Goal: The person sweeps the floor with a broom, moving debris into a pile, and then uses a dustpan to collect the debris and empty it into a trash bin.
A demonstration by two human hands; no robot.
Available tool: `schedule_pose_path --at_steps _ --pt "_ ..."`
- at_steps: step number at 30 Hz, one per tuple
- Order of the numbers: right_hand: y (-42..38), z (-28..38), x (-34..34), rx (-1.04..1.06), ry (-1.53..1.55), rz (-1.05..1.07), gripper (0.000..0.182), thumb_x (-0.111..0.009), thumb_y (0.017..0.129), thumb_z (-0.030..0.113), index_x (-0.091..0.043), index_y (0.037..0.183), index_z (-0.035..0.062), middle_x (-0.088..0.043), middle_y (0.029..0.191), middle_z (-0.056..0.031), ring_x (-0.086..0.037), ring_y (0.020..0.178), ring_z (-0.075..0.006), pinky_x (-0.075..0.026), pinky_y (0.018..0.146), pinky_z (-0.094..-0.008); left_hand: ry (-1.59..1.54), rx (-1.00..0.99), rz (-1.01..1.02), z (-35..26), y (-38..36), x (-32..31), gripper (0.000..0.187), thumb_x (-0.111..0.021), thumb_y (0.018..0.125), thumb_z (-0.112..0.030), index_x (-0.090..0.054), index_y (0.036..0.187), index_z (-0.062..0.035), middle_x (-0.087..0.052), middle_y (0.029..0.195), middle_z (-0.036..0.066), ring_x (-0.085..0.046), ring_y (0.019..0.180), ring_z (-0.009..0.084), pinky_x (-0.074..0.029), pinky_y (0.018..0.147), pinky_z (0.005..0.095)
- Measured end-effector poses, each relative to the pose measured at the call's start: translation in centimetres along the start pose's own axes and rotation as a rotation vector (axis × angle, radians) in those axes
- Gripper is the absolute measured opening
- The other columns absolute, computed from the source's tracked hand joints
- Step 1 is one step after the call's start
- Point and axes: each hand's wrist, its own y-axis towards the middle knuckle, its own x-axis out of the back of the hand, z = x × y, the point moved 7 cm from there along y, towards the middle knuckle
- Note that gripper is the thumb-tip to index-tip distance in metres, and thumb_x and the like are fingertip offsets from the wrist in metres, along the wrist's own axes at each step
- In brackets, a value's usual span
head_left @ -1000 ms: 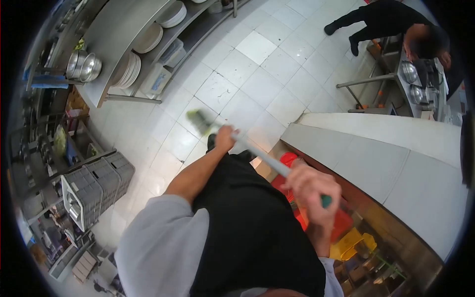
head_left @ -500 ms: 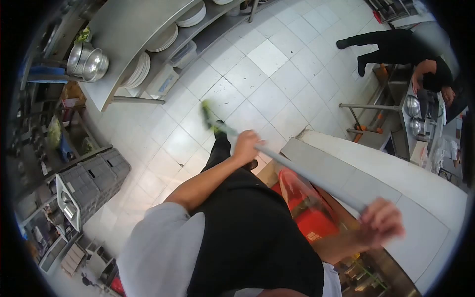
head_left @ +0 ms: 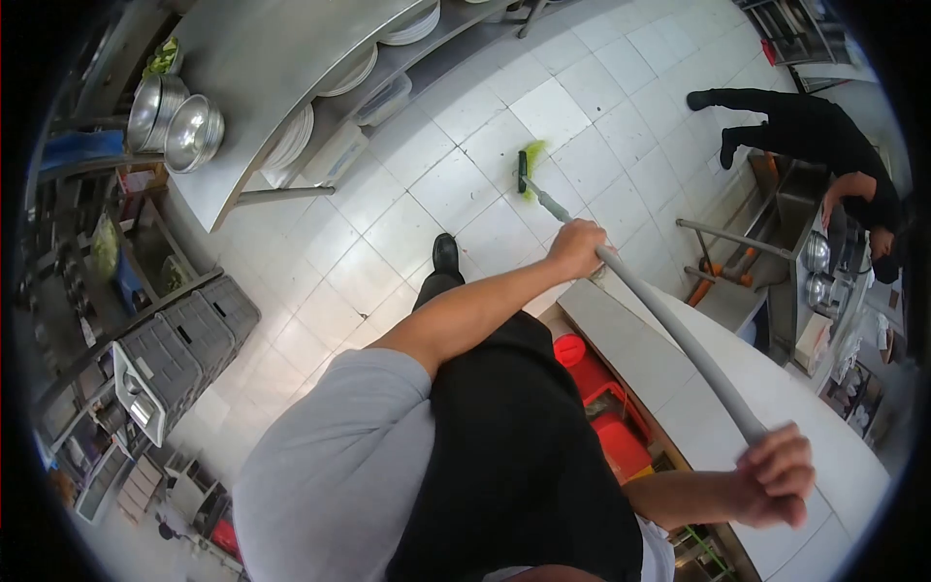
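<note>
A long grey pole [head_left: 679, 335] with a green-bristled brush head [head_left: 526, 172] slants across the view, its bristles at the tiled floor [head_left: 461, 189]. My left hand [head_left: 579, 248] is wrapped round the pole partway along, nearer the brush end. Lower right, my right hand [head_left: 776, 475] has its fingers curled at the pole's upper end, above the white tiled ledge [head_left: 635, 339]. The brush head lies ahead of my black shoe [head_left: 445, 254].
A steel table [head_left: 281, 58] with stacked plates [head_left: 291, 136] and metal bowls [head_left: 194, 133] is upper left. Grey crates [head_left: 184, 335] stand at left. Red containers [head_left: 619, 441] sit beside the ledge. Another person [head_left: 815, 131] leans over a counter at right.
The brush head has swung right and away across the floor. My left hand has moved right and slightly up with the pole, and my right hand slightly right. The view has shifted a little.
</note>
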Motion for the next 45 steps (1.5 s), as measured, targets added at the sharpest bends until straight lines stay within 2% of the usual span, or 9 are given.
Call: schedule_pose_path --at_steps 4,10,14,17,21,25,32,39,45 --pt "2.3 -1.6 3.4 -0.074 0.187 -0.024 0.061 -0.046 0.108 0.063 -0.049 0.073 0.0138 -0.047 0.069 -0.0027 -0.048 0.06 -0.0182 -0.04 0.05 -0.0264 0.091 -0.019 -0.15 -0.7 -4.9 4.5 0.031 -0.079 0.089 -0.027 -0.066 0.07 -0.0053 -0.059 0.076 0.015 -0.061 0.083 0.0393 -0.047 0.074 0.0534" --pt "-0.1 -19.6 -6.3 -0.476 0.415 0.161 0.055 -0.047 0.113 0.048 -0.057 0.08 0.0047 -0.061 0.079 -0.0132 -0.063 0.071 -0.0281 -0.053 0.068 -0.0425 0.53 0.493 -0.095 16.5 -16.5 13.0 0.033 -0.079 0.086 -0.03 -0.068 0.07 -0.0035 -0.065 0.08 0.017 -0.064 0.09 0.0395 -0.05 0.085 0.0541" --pt "2.5 -19.1 -8.8 -0.352 0.312 0.269 0.053 -0.053 0.112 0.041 -0.059 0.079 -0.0002 -0.064 0.082 -0.0152 -0.066 0.075 -0.0309 -0.054 0.072 -0.0406 0.479 0.439 -0.047 23.3 -11.6 9.4 0.041 -0.075 0.092 -0.039 -0.069 0.082 -0.0001 -0.069 0.095 0.025 -0.065 0.101 0.0432 -0.051 0.094 0.0532" --pt "5.6 -17.5 -2.6 -0.252 0.196 0.174 0.066 -0.052 0.107 0.058 -0.056 0.072 0.0021 -0.061 0.077 -0.0146 -0.066 0.074 -0.0314 -0.055 0.056 -0.0371 0.31 0.382 0.046 18.6 0.9 2.2 0.036 -0.072 0.097 -0.036 -0.068 0.1 -0.0009 -0.066 0.106 0.024 -0.06 0.11 0.0419 -0.047 0.1 0.0528" --pt "9.4 -14.7 7.4 -0.038 0.11 0.208 0.067 -0.038 0.108 0.066 -0.05 0.074 0.0098 -0.062 0.074 -0.0115 -0.065 0.073 -0.0319 -0.056 0.051 -0.0386 0.178 0.186 -0.085 7.3 12.5 -1.2 0.036 -0.075 0.093 -0.034 -0.065 0.077 -0.003 -0.066 0.092 0.02 -0.062 0.098 0.0402 -0.049 0.088 0.0526" --pt "11.4 -13.1 16.2 -0.085 0.29 0.14 0.062 -0.043 0.109 0.063 -0.048 0.072 0.0137 -0.057 0.07 -0.0071 -0.061 0.068 -0.0255 -0.054 0.044 -0.0328 0.205 0.063 -0.205 -1.7 11.4 -2.2 0.038 -0.078 0.089 -0.034 -0.065 0.071 -0.0032 -0.066 0.079 0.018 -0.064 0.086 0.0391 -0.05 0.078 0.0532" --pt "9.7 -22.7 14.5 -0.305 0.293 0.211 0.06 -0.052 0.109 0.055 -0.052 0.072 0.0076 -0.056 0.065 -0.0098 -0.063 0.062 -0.0291 -0.051 0.051 -0.0374 0.358 0.462 -0.055 9.7 0.6 -10.1 0.032 -0.079 0.089 -0.03 -0.067 0.074 -0.0051 -0.065 0.089 0.02 -0.063 0.091 0.0421 -0.052 0.079 0.0534" --pt "10.5 -18.3 26.7 -0.111 0.145 -0.037 0.065 -0.042 0.108 0.065 -0.046 0.07 0.0129 -0.047 0.064 -0.0041 -0.057 0.068 -0.0242 -0.049 0.046 -0.0279 0.1 0.163 -0.149 -1.1 19.9 -17.8 0.034 -0.077 0.092 -0.031 -0.066 0.073 -0.0046 -0.065 0.085 0.019 -0.063 0.093 0.0414 -0.05 0.081 0.0528" --pt "11.2 -16.8 30.3 -0.094 0.285 0.017 0.062 -0.053 0.108 0.057 -0.048 0.066 0.0126 -0.051 0.058 -0.0025 -0.056 0.054 -0.0221 -0.045 0.042 -0.0285 0.218 0.271 -0.07 -4.1 14.3 -17.5 0.034 -0.076 0.094 -0.032 -0.067 0.077 -0.0037 -0.063 0.086 0.017 -0.062 0.097 0.0395 -0.049 0.084 0.0526"
